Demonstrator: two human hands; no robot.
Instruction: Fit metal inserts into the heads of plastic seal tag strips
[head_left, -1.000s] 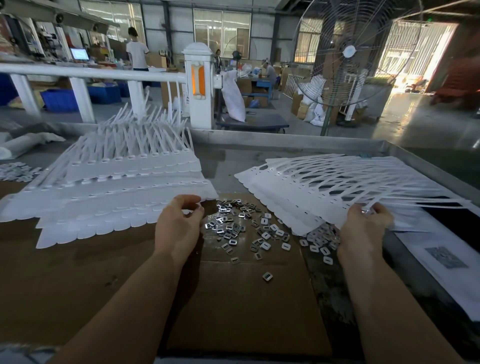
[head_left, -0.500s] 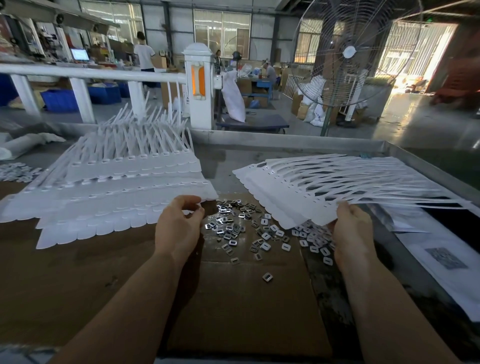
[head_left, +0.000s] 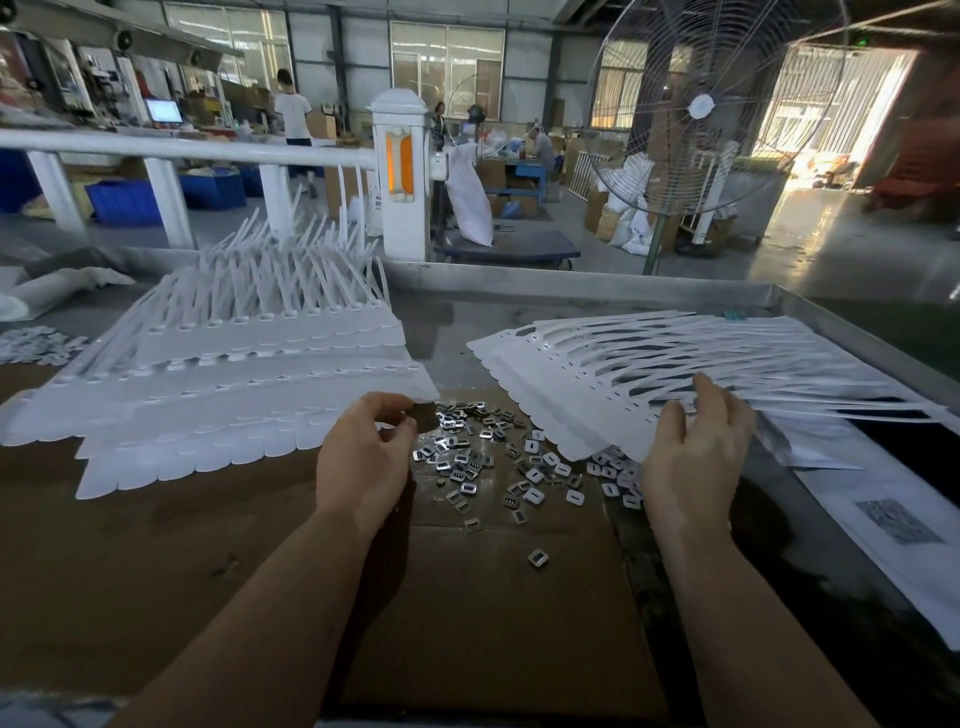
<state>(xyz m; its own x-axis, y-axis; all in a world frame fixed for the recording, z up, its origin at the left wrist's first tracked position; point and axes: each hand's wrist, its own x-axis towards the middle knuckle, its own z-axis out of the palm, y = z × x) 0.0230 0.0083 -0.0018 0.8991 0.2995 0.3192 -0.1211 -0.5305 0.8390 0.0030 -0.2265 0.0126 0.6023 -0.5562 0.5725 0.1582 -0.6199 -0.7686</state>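
Observation:
Two lots of white plastic seal tag strips lie on the bench: a stepped stack (head_left: 223, 374) at the left and a fanned sheaf (head_left: 649, 364) at the right. Loose metal inserts (head_left: 483, 457) are scattered on the brown cardboard (head_left: 493, 613) between them. My left hand (head_left: 363, 457) hovers at the left stack's near corner, beside the inserts, with fingers curled and thumb near the index tip. Nothing shows in it, and the palm is hidden. My right hand (head_left: 696, 447) rests on the near edge of the fanned sheaf with its fingers stretched out over the strips.
A raised metal rim (head_left: 571, 286) bounds the bench at the back and right. White printed sheets (head_left: 893, 525) lie at the right. More small white parts (head_left: 36, 345) sit far left. Beyond stand a white railing (head_left: 182, 150), a big fan (head_left: 701, 109), and people working.
My right hand has dragged the fanned sheaf a little left and nearer, over some inserts, then straightened its fingers on top. The left hand has stayed put.

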